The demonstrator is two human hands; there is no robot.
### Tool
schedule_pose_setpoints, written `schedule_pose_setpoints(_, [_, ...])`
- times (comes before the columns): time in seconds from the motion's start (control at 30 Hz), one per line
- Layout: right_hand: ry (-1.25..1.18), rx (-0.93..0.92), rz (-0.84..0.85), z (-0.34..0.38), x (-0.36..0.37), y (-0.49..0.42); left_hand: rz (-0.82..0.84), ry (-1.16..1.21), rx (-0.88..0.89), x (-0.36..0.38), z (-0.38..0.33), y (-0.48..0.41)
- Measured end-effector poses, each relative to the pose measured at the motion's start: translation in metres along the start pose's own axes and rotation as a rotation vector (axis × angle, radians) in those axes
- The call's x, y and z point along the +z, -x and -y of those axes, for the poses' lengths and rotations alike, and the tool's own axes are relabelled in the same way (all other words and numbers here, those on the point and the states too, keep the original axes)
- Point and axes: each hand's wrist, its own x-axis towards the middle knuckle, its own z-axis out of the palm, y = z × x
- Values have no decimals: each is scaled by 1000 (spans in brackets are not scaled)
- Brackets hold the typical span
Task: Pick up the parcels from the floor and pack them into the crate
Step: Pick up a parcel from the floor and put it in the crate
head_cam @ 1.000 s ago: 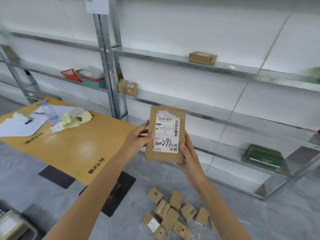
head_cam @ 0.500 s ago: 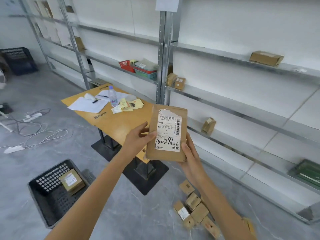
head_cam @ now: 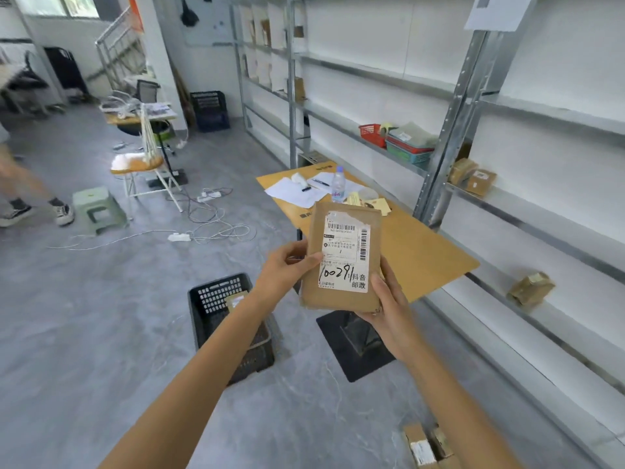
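A grey floor [head_cam: 101, 333] runs back to a far wall, with metal shelving [head_cam: 439, 184] down the right side. An orange table [head_cam: 422, 252] stands against the shelving, with papers [head_cam: 291, 194] and a water bottle [head_cam: 338, 184] at its far end. White cables [head_cam: 209, 225] trail past a green stool [head_cam: 98, 208] and a chair [head_cam: 145, 164], and another person's legs [head_cam: 20, 198] show at the left edge.

A flat brown parcel [head_cam: 341, 258] is held upright in the air before the table's near edge. The left hand [head_cam: 284, 269] grasps its left edge, thumb on the front. The right hand [head_cam: 392, 306] cups its lower right corner, thumb up the right edge.

The black crate [head_cam: 216, 299] sits on the floor under the left forearm, with a small box [head_cam: 235, 299] inside.

Since half a second ago the view has swung left. The crate has come from the lower left to the middle. The loose parcels [head_cam: 422, 448] on the floor have slid to the bottom right edge. The stool, the chair and the legs are newly in sight, and the grip is unchanged.
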Motion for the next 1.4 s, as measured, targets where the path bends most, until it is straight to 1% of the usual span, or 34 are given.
schedule_pose_setpoints(0.13, [23, 32, 62, -10, 39, -15, 0, 11, -17, -50, 9, 2])
schedule_pose_setpoints(0.3, [81, 9, 161, -28, 102, -50, -1, -9, -50, -132, 26, -15])
schedule_pose_setpoints(0.57, [126, 54, 173, -81, 230, -110, -10, -85, -88, -287, 59, -40])
schedule_pose_setpoints(0.7, [73, 91, 164, -104, 277, -139, -30, -136, -107, -343, 73, -54])
schedule_pose_setpoints(0.97, [79, 143, 117, -127, 325, -212, 9, -96, -174, -405, 106, -121])
schedule_pose_setpoints(1.1, [78, 171, 78, -138, 337, -268, 1, -46, -183, -430, 112, -184])
schedule_pose_setpoints(1.27, [59, 212, 84, -152, 354, -348, -11, 22, -187, -464, 109, -277])
schedule_pose_setpoints(1.4, [66, 220, 90, -157, 366, -405, -29, 42, -201, -487, 114, -332])
